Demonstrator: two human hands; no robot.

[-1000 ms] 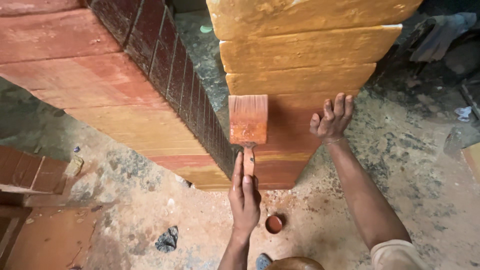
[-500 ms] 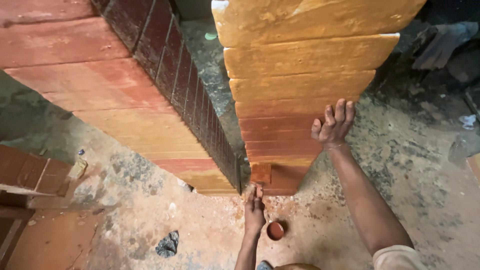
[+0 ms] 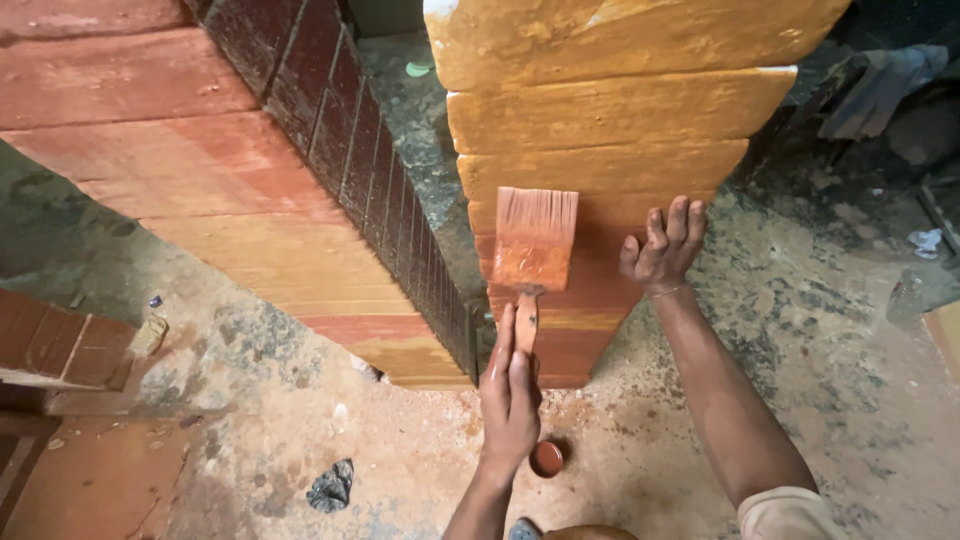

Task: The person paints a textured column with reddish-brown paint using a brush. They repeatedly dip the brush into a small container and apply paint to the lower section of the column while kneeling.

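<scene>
You are brushing red-brown stain up the stepped wooden column (image 3: pixel 600 180), lower bands done, upper ones still yellow.

Your left hand (image 3: pixel 510 390) is closed around the handle of the wide brush (image 3: pixel 533 245), bristles flat on the column's middle band. Your right hand (image 3: pixel 662 248) lies open, fingers spread, beside the brush on the column. A small round container (image 3: pixel 546 458), likely stain, sits at the column's foot.

L hand (image 3: pixel 510 395) reaching fwd, fingers curled shut, R hand (image 3: pixel 664 248) flat, fingers spread, arm extended
</scene>
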